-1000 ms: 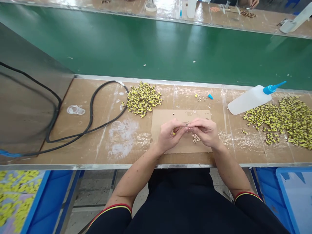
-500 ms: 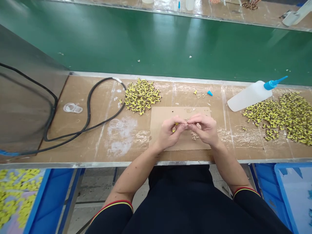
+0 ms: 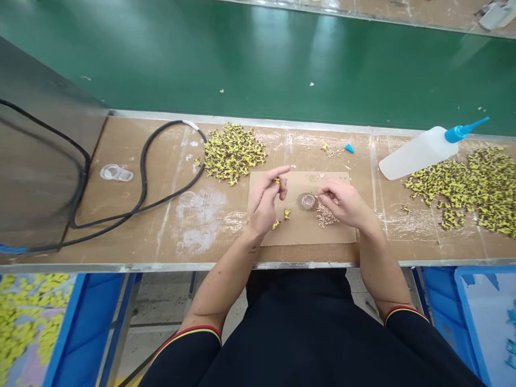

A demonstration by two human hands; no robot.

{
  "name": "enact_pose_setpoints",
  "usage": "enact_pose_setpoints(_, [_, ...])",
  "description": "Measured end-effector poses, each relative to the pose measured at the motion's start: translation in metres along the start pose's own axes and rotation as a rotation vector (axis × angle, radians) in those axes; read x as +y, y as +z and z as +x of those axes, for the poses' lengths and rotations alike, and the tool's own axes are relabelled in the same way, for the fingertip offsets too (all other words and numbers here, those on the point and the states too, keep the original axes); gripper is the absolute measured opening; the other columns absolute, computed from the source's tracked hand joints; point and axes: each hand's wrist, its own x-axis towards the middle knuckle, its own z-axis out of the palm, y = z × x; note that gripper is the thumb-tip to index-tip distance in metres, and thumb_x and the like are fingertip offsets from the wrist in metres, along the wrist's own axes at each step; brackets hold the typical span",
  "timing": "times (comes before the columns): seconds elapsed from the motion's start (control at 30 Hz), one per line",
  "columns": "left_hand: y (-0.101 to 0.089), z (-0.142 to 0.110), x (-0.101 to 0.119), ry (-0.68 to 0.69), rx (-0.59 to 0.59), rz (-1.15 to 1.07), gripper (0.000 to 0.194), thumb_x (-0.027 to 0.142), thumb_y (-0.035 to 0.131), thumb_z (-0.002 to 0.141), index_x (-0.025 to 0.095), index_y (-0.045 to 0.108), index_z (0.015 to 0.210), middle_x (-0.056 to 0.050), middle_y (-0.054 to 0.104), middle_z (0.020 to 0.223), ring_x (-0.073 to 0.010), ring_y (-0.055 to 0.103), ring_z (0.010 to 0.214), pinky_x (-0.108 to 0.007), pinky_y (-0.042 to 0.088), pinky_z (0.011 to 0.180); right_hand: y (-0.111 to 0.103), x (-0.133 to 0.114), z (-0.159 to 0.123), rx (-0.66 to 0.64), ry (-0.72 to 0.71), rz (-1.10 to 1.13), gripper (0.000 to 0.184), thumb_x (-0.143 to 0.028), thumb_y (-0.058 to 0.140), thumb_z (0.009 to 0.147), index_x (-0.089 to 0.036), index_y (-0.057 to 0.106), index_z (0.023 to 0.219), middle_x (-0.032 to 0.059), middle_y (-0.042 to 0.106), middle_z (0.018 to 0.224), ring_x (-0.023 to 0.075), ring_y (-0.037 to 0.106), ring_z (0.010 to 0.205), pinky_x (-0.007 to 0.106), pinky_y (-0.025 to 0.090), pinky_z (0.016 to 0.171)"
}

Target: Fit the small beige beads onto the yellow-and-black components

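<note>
My left hand [image 3: 264, 201] is raised over a cardboard sheet [image 3: 302, 236], with a small yellow figure [image 3: 277, 181] pinched at its fingertips. Two more yellow figures [image 3: 287, 214] lie on the cardboard just past its palm. My right hand [image 3: 342, 203] pinches a tiny pale piece at its fingertips, right next to a small round clear dish [image 3: 307, 201]. Below those fingertips sits a little heap of pale pieces [image 3: 325, 216]. The dish holds something glossy, perhaps glue.
Heaps of yellow-and-brown figures [image 3: 234, 153] lie on both sides of the cardboard, beside a plastic squeeze bottle [image 3: 419, 153] with a blue nozzle. A black cable [image 3: 141, 166] curves along the left bench. A green belt [image 3: 258, 59] runs behind; blue crates [image 3: 484, 322] sit below.
My hands have parted, the left moving left and lifting its fingers. The round dish, hidden before, now shows between them. Two yellow figures now lie on the cardboard, and the view has tilted slightly.
</note>
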Motion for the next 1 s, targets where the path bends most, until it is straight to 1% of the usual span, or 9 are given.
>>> enact_pose_setpoints(0.1, [-0.002,0.004,0.000,0.037,0.025,0.020,0.031,0.033,0.053,0.101,0.024,0.073,0.122,-0.001,0.058,0.078,-0.0109,0.053,0.064,-0.025,0.047,0.059,-0.002,0.004,0.000,-0.085,0.065,-0.084,0.014,-0.020,0.053,0.096,-0.020,0.061,0.085,0.0035,0.067,0.081,0.0174,0.058,0.071,0.030,0.042,0.068])
enact_pose_setpoints(0.27, [-0.001,0.007,0.003,0.044,0.080,0.075,0.024,0.037,0.061,0.100,0.023,0.073,0.115,-0.001,0.065,0.081,-0.0081,0.054,0.062,-0.022,0.049,0.059,-0.001,0.004,0.001,-0.125,0.065,-0.150,0.011,-0.019,0.055,0.092,-0.020,0.062,0.084,0.0035,0.068,0.080,0.0167,0.058,0.069,0.029,0.040,0.065])
enact_pose_setpoints(0.37, [-0.002,0.008,0.003,0.041,0.128,0.109,0.022,0.038,0.065,0.098,0.022,0.073,0.112,-0.002,0.072,0.088,-0.0095,0.063,0.071,-0.022,0.054,0.065,-0.001,0.004,0.001,-0.146,0.068,-0.169,0.010,-0.019,0.056,0.091,-0.020,0.063,0.084,0.0035,0.069,0.080,0.0167,0.059,0.069,0.028,0.040,0.065])
enact_pose_setpoints(0.47, [-0.003,0.008,0.005,0.044,0.149,0.108,0.022,0.038,0.070,0.095,0.021,0.073,0.108,-0.004,0.076,0.092,-0.0119,0.071,0.081,-0.023,0.057,0.069,-0.002,0.004,0.001,-0.156,0.079,-0.182,0.009,-0.018,0.057,0.090,-0.020,0.064,0.084,0.0033,0.069,0.080,0.0171,0.060,0.070,0.028,0.039,0.066])
enact_pose_setpoints(0.6, [-0.001,0.007,0.008,0.025,0.158,0.097,0.022,0.038,0.075,0.091,0.020,0.074,0.104,-0.005,0.079,0.096,-0.0124,0.073,0.080,-0.024,0.060,0.071,-0.002,0.003,0.002,-0.166,0.103,-0.208,0.010,-0.018,0.056,0.091,-0.020,0.064,0.084,0.0034,0.070,0.080,0.0176,0.061,0.071,0.029,0.039,0.066])
enact_pose_setpoints(0.73, [0.000,0.007,0.011,0.015,0.160,0.122,0.021,0.037,0.072,0.094,0.019,0.077,0.103,-0.007,0.081,0.101,-0.0115,0.073,0.077,-0.024,0.060,0.070,-0.001,0.002,0.002,-0.188,0.131,-0.219,0.011,-0.019,0.057,0.092,-0.020,0.065,0.085,0.0039,0.070,0.081,0.0178,0.061,0.072,0.029,0.038,0.066])
enact_pose_setpoints(0.83, [0.001,0.007,0.013,0.008,0.130,0.138,0.020,0.035,0.069,0.096,0.019,0.078,0.105,-0.008,0.081,0.105,-0.0122,0.074,0.081,-0.024,0.060,0.072,-0.002,0.001,0.003,-0.200,0.146,-0.227,0.010,-0.020,0.058,0.092,-0.020,0.065,0.085,0.0041,0.070,0.082,0.0180,0.062,0.073,0.028,0.039,0.066])
enact_pose_setpoints(1.0, [-0.001,0.007,0.010,0.004,0.105,0.103,0.022,0.035,0.073,0.093,0.020,0.077,0.110,-0.009,0.079,0.115,-0.0138,0.077,0.087,-0.024,0.063,0.076,-0.001,0.000,0.003,-0.202,0.164,-0.246,0.011,-0.020,0.056,0.092,-0.020,0.065,0.085,0.0040,0.070,0.083,0.0181,0.062,0.075,0.028,0.038,0.065])
